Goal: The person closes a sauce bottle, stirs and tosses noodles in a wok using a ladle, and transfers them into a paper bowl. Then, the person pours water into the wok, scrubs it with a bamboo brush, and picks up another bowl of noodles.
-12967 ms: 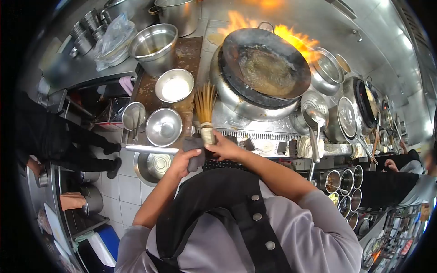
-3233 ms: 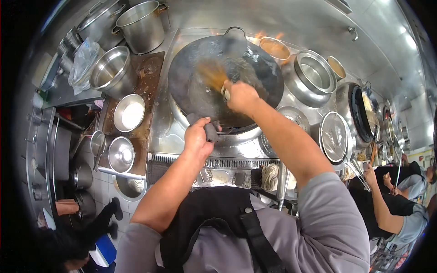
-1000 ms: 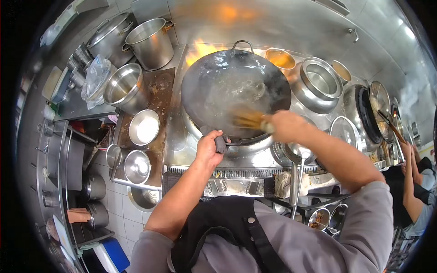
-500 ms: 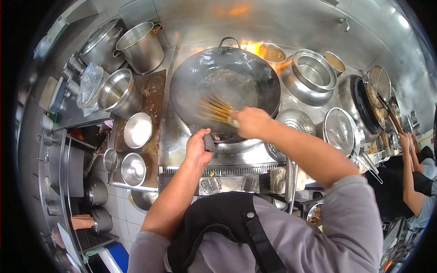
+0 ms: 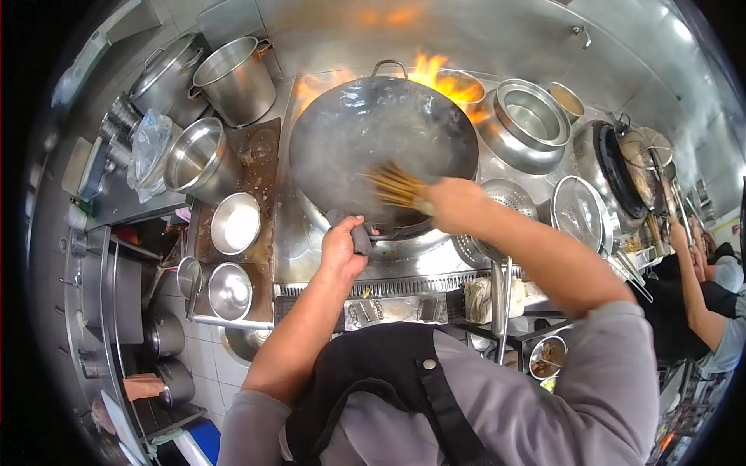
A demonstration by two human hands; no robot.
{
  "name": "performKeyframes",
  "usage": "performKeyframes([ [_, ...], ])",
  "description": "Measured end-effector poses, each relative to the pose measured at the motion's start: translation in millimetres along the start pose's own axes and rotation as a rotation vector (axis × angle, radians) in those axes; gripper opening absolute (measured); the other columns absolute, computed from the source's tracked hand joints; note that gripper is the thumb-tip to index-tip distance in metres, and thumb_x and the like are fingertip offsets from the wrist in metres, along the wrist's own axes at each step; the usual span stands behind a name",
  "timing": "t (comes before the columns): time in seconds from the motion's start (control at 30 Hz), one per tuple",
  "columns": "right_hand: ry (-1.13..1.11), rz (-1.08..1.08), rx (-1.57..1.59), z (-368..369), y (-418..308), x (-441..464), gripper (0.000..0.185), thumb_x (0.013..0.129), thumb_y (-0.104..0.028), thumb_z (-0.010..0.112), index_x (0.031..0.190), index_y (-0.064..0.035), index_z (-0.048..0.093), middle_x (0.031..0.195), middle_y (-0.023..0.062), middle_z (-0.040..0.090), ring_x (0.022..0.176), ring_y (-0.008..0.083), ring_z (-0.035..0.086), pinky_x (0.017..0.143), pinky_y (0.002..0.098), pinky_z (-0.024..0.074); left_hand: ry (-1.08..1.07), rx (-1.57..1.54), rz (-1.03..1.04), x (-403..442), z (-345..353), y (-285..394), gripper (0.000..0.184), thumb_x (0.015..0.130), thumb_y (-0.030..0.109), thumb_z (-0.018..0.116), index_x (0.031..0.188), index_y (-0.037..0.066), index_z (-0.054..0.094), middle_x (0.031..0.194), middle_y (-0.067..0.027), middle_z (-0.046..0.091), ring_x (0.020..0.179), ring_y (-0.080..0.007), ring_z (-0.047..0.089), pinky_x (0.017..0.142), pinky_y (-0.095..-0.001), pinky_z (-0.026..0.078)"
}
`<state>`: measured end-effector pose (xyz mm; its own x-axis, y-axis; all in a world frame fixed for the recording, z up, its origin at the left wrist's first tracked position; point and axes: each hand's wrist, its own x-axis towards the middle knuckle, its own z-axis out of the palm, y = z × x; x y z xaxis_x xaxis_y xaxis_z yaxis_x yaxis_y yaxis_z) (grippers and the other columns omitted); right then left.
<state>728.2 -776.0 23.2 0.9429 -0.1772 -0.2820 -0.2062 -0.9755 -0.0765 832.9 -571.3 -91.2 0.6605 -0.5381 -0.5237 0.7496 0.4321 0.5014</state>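
Observation:
A large dark wok (image 5: 342, 132) sits over the burner in the middle, with steam rising from it. My left hand (image 5: 339, 245) is closed round a dark grey cloth (image 5: 360, 237) at the wok's near handle. In my right hand (image 5: 457, 203) is a bamboo wok brush (image 5: 395, 185), its bristles inside the wok near the right side. My fingers wrap the brush's bound end. Steam blurs the bottom of the wok, so what lies there is hard to make out.
Orange flames (image 5: 435, 74) flare behind the wok. Right of it stand a steel pot (image 5: 536, 151), a perforated ladle (image 5: 509, 198) and a wire strainer (image 5: 576, 213). Steel bowls (image 5: 235, 224) and a tall stockpot (image 5: 241, 85) are on the left. Another person's arm (image 5: 695, 291) works at far right.
My right hand has moved slightly right with the brush, and the bristles have shifted toward the wok's right side. Flames behind the wok have grown. The left hand keeps its grip.

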Motion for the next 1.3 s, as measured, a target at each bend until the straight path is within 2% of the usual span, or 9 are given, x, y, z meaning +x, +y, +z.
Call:
performKeyframes([
  [0.07,-0.181,0.100,-0.151,-31,30,-9,0.026,0.083,-0.016,0.068,0.109,-0.0096,0.072,0.100,0.0161,0.074,0.100,0.0330,0.072,0.088,0.0461,0.0580,0.008,-0.023,-0.033,-1,4,4,0.018,0.089,0.000,0.064,0.101,0.003,0.052,0.093,-0.0125,0.057,0.075,-0.0264,0.060,0.069,-0.0419,0.057],
  [0.3,0.357,0.217,0.025,27,32,153,0.030,0.077,-0.022,0.070,0.102,-0.0056,0.075,0.109,0.0195,0.074,0.103,0.0329,0.072,0.090,0.0434,0.0582,-0.009,0.088,-0.066,15,-7,10,0.015,0.085,0.004,0.065,0.096,0.004,0.055,0.087,-0.0121,0.060,0.072,-0.0283,0.062,0.068,-0.0437,0.057],
  [0.57,0.050,0.144,0.190,11,-70,-54,0.046,0.084,-0.016,0.064,0.129,-0.0099,0.063,0.108,0.0185,0.073,0.102,0.0353,0.070,0.086,0.0462,0.0564,-0.003,0.353,0.276,14,-50,47,0.027,0.081,0.000,0.065,0.107,-0.001,0.058,0.096,-0.0122,0.064,0.078,-0.0271,0.066,0.068,-0.0420,0.058],
  [0.7,0.396,0.470,0.497,121,-89,-175,0.067,0.083,-0.023,0.074,0.142,-0.0073,0.047,0.114,0.0297,0.065,0.097,0.0439,0.068,0.083,0.0494,0.0557,-0.089,0.492,0.373,-30,-44,76,0.044,0.077,-0.004,0.066,0.118,-0.003,0.050,0.104,-0.0129,0.060,0.087,-0.0239,0.064,0.072,-0.0384,0.056],
  [0.77,0.759,0.399,0.675,218,-99,-210,0.065,0.084,-0.018,0.076,0.141,-0.0039,0.047,0.108,0.0260,0.067,0.090,0.0371,0.070,0.079,0.0441,0.0564,-0.064,0.587,0.448,-36,-41,80,0.045,0.077,-0.004,0.066,0.119,-0.005,0.050,0.104,-0.0133,0.060,0.090,-0.0239,0.063,0.077,-0.0378,0.054],
  [0.9,0.480,0.735,1.739,228,-120,-277,0.056,0.089,-0.016,0.075,0.137,-0.0012,0.050,0.103,0.0096,0.065,0.087,0.0149,0.063,0.076,0.0299,0.0528,-0.023,0.734,0.549,-46,-14,84,0.050,0.077,0.000,0.067,0.122,-0.010,0.048,0.110,-0.0181,0.060,0.096,-0.0287,0.063,0.084,-0.0389,0.052],
  [1.0,0.521,0.800,1.782,192,-136,-306,0.056,0.088,-0.016,0.075,0.137,-0.0015,0.051,0.105,0.0097,0.066,0.091,0.0155,0.064,0.078,0.0307,0.0531,-0.007,0.828,0.628,-55,3,82,0.043,0.078,0.001,0.068,0.118,-0.006,0.051,0.106,-0.0149,0.061,0.090,-0.0253,0.063,0.077,-0.0377,0.052],
  [1.27,0.747,0.185,1.330,120,-145,-217,0.063,0.086,-0.027,0.077,0.139,-0.0066,0.051,0.117,0.0148,0.064,0.109,0.0248,0.063,0.097,0.0371,0.0485,-0.112,1.042,0.893,-72,41,68,0.060,0.078,0.004,0.069,0.130,-0.012,0.043,0.118,-0.0222,0.059,0.105,-0.0319,0.060,0.096,-0.0398,0.046],
  [1.3,0.844,0.092,1.234,118,-137,-179,0.063,0.084,-0.024,0.078,0.139,-0.0066,0.051,0.110,0.0151,0.066,0.095,0.0249,0.067,0.082,0.0367,0.0542,-0.116,1.131,1.009,-78,45,61,0.063,0.079,0.005,0.070,0.133,-0.010,0.042,0.121,-0.0241,0.058,0.109,-0.0352,0.059,0.100,-0.0420,0.045],
])
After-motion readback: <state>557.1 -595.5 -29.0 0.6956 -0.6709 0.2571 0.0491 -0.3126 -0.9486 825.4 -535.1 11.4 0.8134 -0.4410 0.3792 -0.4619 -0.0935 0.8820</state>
